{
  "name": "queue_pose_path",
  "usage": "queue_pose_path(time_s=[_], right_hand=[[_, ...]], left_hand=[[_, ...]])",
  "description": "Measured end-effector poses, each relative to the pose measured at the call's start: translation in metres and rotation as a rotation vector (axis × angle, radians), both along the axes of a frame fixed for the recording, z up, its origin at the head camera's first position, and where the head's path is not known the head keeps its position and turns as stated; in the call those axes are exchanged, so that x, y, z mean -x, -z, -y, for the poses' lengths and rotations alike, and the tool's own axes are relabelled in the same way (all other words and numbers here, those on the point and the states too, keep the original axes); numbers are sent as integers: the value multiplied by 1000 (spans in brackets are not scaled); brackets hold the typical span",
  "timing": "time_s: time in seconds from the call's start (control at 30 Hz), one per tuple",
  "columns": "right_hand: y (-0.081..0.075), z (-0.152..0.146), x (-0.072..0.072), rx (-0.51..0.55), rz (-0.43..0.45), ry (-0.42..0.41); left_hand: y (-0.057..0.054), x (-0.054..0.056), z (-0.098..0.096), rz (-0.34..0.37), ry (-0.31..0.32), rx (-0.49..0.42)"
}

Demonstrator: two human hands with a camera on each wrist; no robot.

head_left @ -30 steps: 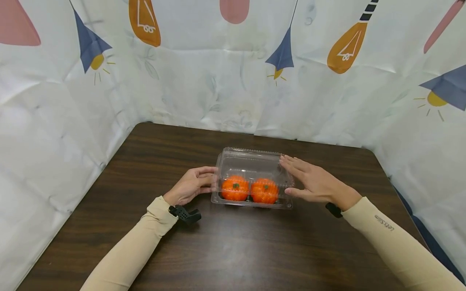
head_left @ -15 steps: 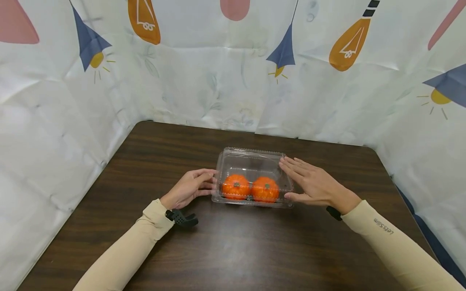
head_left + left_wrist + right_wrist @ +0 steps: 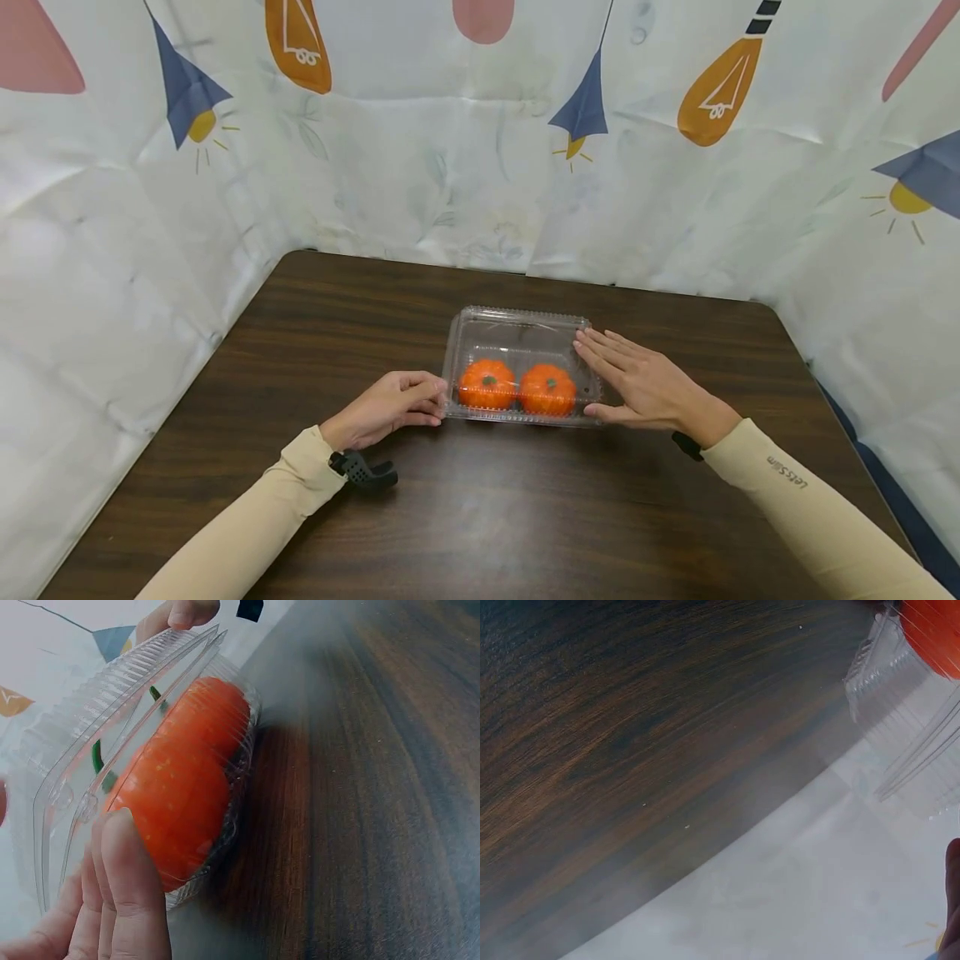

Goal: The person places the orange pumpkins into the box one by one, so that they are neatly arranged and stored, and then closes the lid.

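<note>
A clear plastic clamshell box (image 3: 517,333) lies on the brown table, holding two small orange pumpkins (image 3: 487,385) with green stems. Its lid is down over them, and the left wrist view shows both rims (image 3: 112,761) running close together. At the front left corner, my left hand (image 3: 386,408) pinches the rim between thumb and curled fingers (image 3: 135,877). My right hand (image 3: 648,379) rests against the right side of the lid with its fingers straight. In the right wrist view only part of one pumpkin (image 3: 937,634) and the box's end show.
The dark wood-grain table (image 3: 480,508) spreads around the box. Behind and beside it hangs a white cloth (image 3: 420,183) printed with lamps and bulbs. A black strap (image 3: 363,471) is on the left wrist, over a beige sleeve.
The lid has come down slightly toward the base. My left hand has slid from the box's left side toward its front left corner. The right hand has barely moved.
</note>
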State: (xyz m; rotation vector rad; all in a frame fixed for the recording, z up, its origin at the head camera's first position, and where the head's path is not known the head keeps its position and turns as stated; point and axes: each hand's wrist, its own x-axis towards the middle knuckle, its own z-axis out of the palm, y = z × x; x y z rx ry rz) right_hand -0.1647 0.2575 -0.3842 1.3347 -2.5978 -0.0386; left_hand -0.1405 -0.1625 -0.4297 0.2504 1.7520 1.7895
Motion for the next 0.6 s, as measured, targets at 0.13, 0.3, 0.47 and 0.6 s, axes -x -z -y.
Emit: queue_pose_path(time_s=[0.13, 0.3, 0.47, 0.6], right_hand=[[1, 0, -1, 1, 3, 8], [0, 0, -3, -5, 17, 28], [-3, -1, -5, 0, 63, 53], [-7, -5, -11, 35, 130, 106]], left_hand=[[0, -2, 0, -7, 38, -8], [1, -2, -2, -4, 60, 4], [1, -2, -3, -1, 87, 23], [0, -3, -4, 2, 104, 51]])
